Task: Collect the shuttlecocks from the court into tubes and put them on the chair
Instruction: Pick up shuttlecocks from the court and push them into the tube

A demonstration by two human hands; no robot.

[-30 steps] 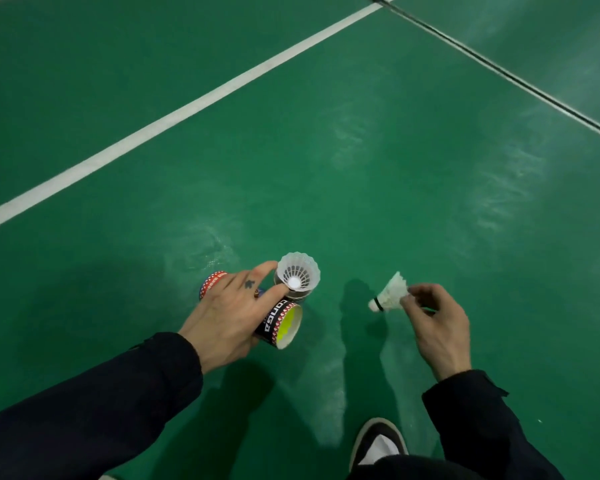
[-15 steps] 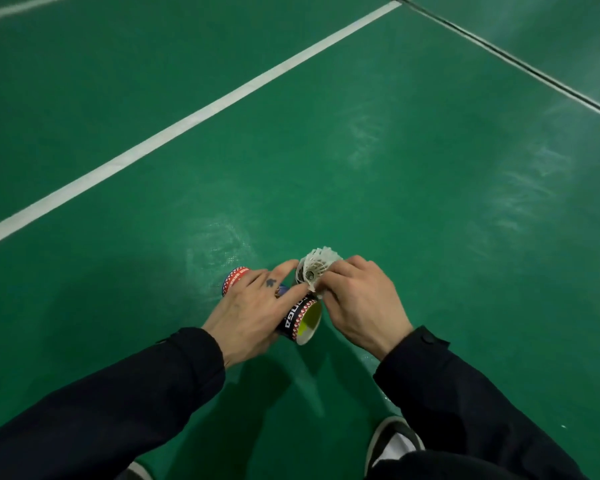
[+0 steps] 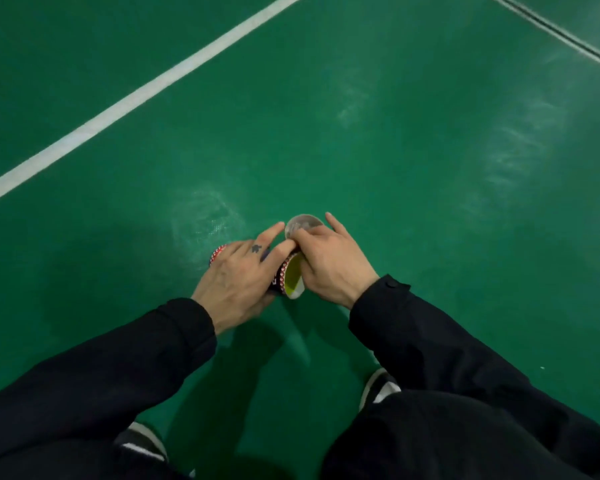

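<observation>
While two hands [image 3: 236, 282] [image 3: 333, 261] grip perhaps three tubes [image 3: 290, 277], one shuttlecock [image 3: 300, 224] shows.

I see a green court floor [image 3: 395, 150] with a glossy sheen, pale patches of reflected light across it. A white line [image 3: 146, 88] crosses diagonally on my left, and a dark seam [image 3: 555, 29] cuts the upper right corner.

My hands [image 3: 236, 278] [image 3: 329, 261] hide most of the tubes [image 3: 290, 278]; the shuttlecock [image 3: 300, 223] at their mouth is blurred, its cork unseen.
</observation>
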